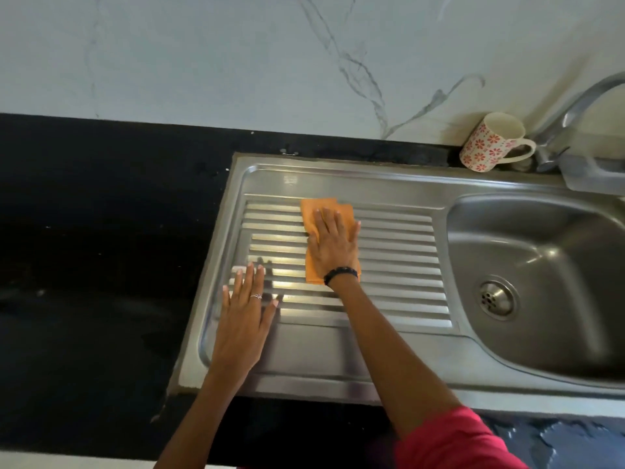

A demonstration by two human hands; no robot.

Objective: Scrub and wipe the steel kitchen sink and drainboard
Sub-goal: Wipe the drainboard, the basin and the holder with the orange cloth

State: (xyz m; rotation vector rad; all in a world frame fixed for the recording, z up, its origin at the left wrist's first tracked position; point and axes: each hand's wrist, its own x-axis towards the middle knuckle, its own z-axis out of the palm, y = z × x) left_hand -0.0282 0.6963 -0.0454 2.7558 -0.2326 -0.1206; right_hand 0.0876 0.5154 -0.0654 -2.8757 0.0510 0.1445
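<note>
Drainboard [399, 252] left of sink basin [541, 282]; cloth [313, 211] on drainboard. Mug [490, 142] behind basin, faucet [571, 120] to its right.

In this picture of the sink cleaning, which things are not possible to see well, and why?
- Faucet, head view: its spout is cut off by the right edge.
- Sink bowl: its right part runs out of the frame.
- Orange cloth: its middle is hidden under the right hand.
- Clear container beside the floral mug: cut off at the edge, contents unreadable.
- Stamp on the drainboard: too small to read.
</note>
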